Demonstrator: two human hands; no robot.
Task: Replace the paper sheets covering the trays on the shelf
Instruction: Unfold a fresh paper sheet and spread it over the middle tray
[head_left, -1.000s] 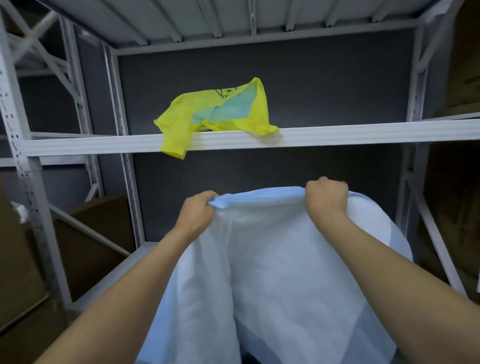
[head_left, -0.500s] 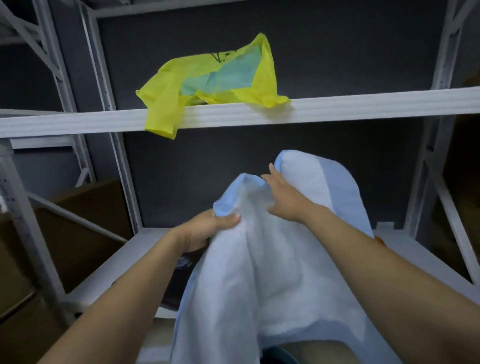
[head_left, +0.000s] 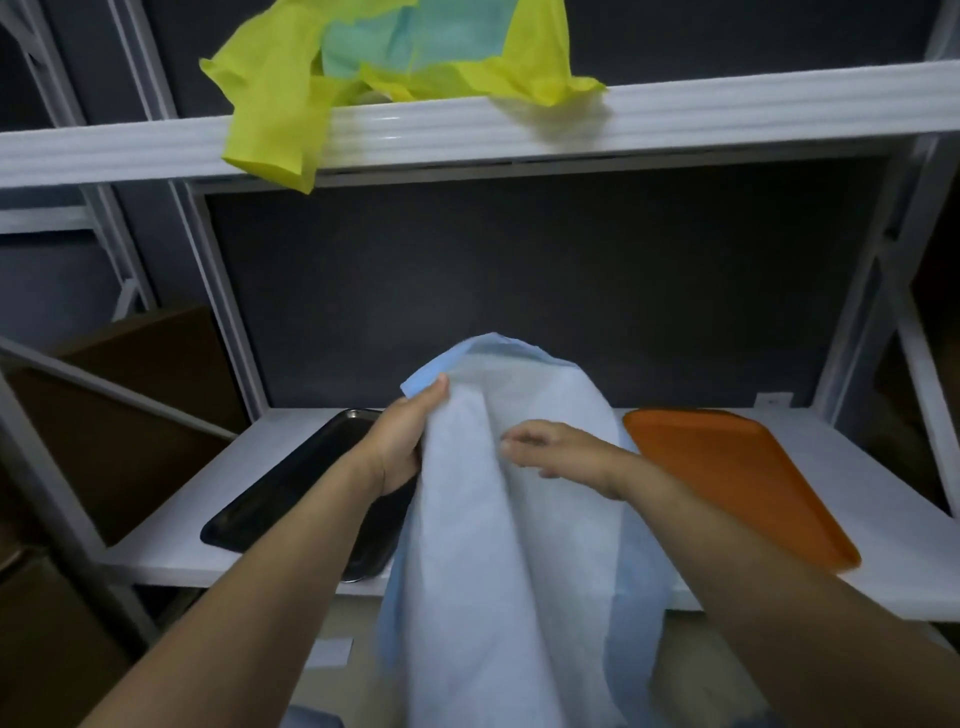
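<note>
The blue paper sheet (head_left: 483, 545) hangs limp in front of the shelf (head_left: 883, 519), between the black tray (head_left: 291, 499) and orange tray (head_left: 727, 478), top edge pinched in the left hand (head_left: 400, 441), right hand (head_left: 561, 457) open at its fold (light, floppy, likely tearable: best held by both top corners).

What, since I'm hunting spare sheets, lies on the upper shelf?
A crumpled yellow sheet with a teal sheet inside lies on the upper shelf, one end hanging over its front edge. Anything behind it is covered.
</note>
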